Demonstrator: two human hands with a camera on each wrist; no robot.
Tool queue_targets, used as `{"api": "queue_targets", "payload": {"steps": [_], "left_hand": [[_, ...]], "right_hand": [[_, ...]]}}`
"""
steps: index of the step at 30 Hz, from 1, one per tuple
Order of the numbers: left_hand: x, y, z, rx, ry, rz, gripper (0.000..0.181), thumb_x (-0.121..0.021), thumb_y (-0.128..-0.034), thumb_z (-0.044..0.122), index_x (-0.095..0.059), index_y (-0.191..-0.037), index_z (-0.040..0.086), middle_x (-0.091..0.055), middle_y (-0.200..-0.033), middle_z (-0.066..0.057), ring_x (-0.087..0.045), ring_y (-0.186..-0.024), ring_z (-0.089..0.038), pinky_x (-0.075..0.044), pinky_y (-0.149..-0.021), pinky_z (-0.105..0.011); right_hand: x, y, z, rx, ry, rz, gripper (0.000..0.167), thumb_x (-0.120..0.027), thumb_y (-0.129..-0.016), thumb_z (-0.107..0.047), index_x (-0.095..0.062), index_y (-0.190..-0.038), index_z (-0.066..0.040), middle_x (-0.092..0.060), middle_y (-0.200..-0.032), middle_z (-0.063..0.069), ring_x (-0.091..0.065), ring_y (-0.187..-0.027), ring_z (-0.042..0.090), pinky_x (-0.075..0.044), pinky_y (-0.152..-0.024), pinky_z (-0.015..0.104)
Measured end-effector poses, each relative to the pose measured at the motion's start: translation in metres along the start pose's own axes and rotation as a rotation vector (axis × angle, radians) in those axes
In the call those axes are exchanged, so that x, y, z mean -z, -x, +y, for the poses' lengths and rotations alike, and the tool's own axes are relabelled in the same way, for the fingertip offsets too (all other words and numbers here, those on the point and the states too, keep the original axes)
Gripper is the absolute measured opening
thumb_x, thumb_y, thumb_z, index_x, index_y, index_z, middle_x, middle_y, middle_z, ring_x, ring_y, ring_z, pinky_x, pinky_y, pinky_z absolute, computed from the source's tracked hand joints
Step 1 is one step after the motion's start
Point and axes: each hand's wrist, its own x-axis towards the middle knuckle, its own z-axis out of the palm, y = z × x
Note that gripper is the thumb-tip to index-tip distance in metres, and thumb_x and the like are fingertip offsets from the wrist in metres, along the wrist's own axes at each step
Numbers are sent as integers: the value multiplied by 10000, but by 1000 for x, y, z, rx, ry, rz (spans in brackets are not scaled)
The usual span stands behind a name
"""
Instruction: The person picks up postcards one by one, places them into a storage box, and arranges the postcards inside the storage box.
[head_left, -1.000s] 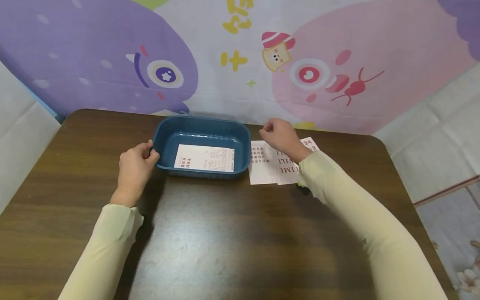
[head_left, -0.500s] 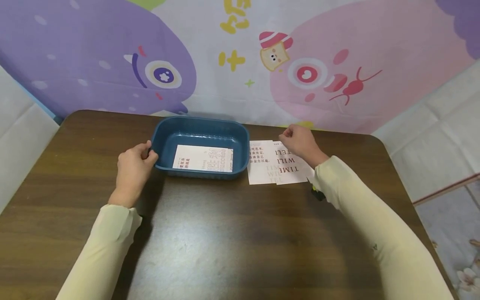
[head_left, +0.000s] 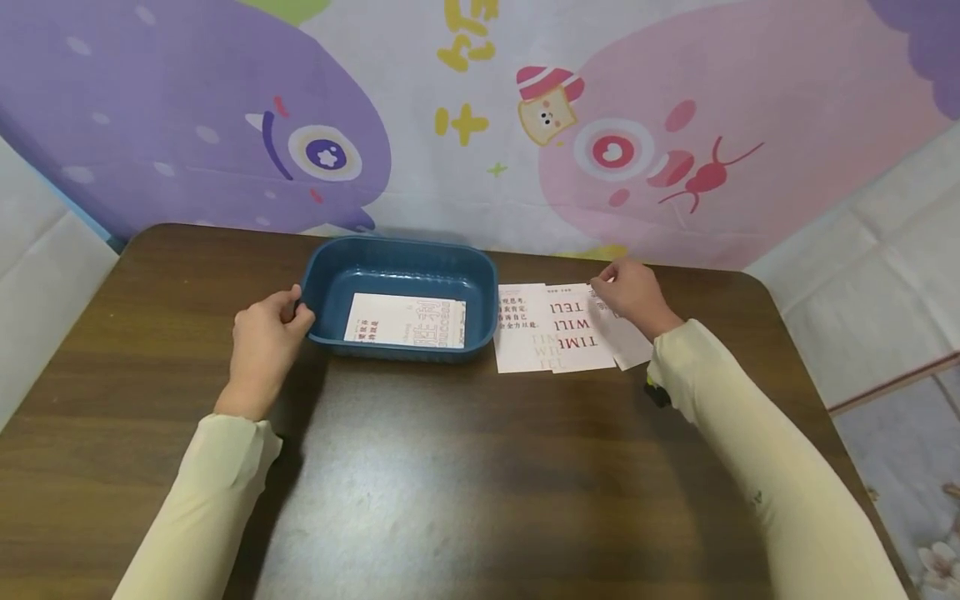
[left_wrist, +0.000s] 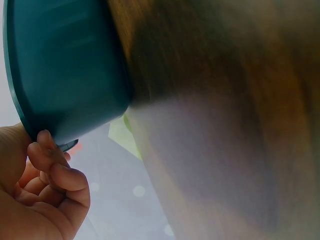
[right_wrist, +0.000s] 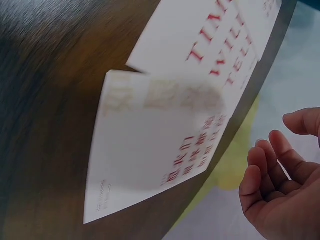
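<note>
My left hand (head_left: 262,354) pinches the left rim of a blue rectangular tray (head_left: 405,352); in the left wrist view its fingers (left_wrist: 47,150) are at the edge of the tray (left_wrist: 65,75). A printed white card (head_left: 405,320) lies inside the tray. To the right, three cards overlap in a row: one with dark text (head_left: 517,350), one with red lettering (head_left: 573,333), and a third card (head_left: 630,346) partly under my right hand (head_left: 637,296). The right wrist view shows thumb and fingers apart beside the third card (right_wrist: 145,145), holding nothing.
The brown table (head_left: 420,483) extends in front of the tray and cards. A cartoon-printed cloth (head_left: 465,183) hangs behind its back edge. A small black and yellow thing (head_left: 657,392) shows at the right sleeve's cuff.
My right hand has moved right, off the red-lettered card, and a third card now shows at the right end of the row. My left hand stays at the tray's rim.
</note>
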Motion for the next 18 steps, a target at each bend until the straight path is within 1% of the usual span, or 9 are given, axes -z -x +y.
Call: {"api": "queue_targets", "payload": {"steps": [2,7,10,13,15,18], "left_hand": [[0,0,0,0,0,0,299,-501,-917,145,-633,-1086,-63,-516,-703,-137,-482,-677,-256,-348,-523,-283],[1,0,0,-11,7,5,290,-505,-913,141,-637,-1076,-59,-497,-678,-123,-469,-651,-247,-335,-509,-280],[0,1,-1,-12,13,2,302,-507,-914,140,-631,-1108,-56,-494,-677,-118,-464,-643,-242,-330,-500,-274],[0,1,-1,-10,16,0,315,-506,-914,138,-625,-1129,-60,-527,-707,-134,-468,-648,-242,-332,-499,-263],[0,2,0,-12,18,4,320,-505,-913,136,-624,-1130,-67,-554,-734,-148,-472,-653,-243,-337,-498,-256],[-1,1,0,-14,12,13,313,-504,-913,140,-632,-1107,-68,-552,-726,-148,-470,-645,-239,-334,-495,-254]], "right_hand": [[1,0,5,-14,7,-6,335,-477,-903,-263,-586,-1048,18,-612,-830,139,-565,-670,221,-443,-612,317],[2,-3,16,-69,33,7,372,-459,-903,-275,-576,-1081,30,-595,-1043,204,-543,-886,305,-447,-779,416],[1,-5,23,-110,29,13,383,-454,-898,-274,-574,-1091,34,-580,-1108,209,-528,-956,319,-433,-845,438],[1,-6,29,-130,15,11,389,-461,-902,-280,-569,-1101,36,-575,-1106,210,-523,-971,323,-427,-851,445],[1,-7,34,-123,10,16,399,-475,-903,-276,-563,-1115,51,-571,-1113,224,-521,-991,338,-420,-873,457],[2,-7,40,-108,16,28,421,-496,-899,-268,-552,-1130,79,-557,-1130,253,-507,-1032,369,-394,-928,477]]}}
